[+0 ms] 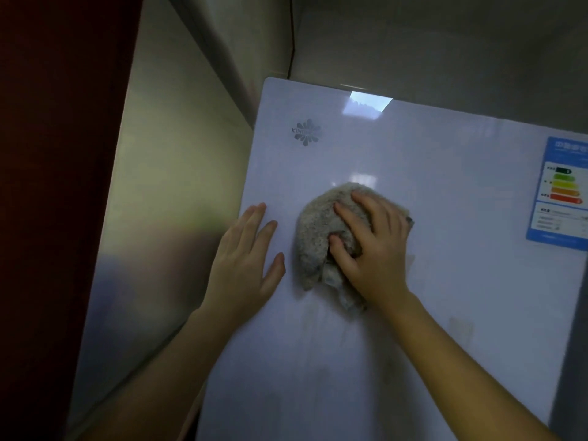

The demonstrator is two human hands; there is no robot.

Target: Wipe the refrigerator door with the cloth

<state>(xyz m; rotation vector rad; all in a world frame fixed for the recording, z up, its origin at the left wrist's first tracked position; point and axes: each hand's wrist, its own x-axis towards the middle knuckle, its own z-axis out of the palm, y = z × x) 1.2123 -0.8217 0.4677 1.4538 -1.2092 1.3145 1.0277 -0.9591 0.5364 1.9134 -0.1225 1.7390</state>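
The glossy white refrigerator door fills the middle and right of the head view. A crumpled grey-beige cloth is pressed against it near the middle. My right hand lies on the cloth, fingers curled into its folds and holding it to the door. Just to the left of the cloth, my left hand rests flat on the door by its left edge, fingers spread and holding nothing.
A blue energy label is stuck at the door's right edge. A grey snowflake logo sits near the top left corner. The refrigerator's metallic side panel runs down the left, beside a dark red surface.
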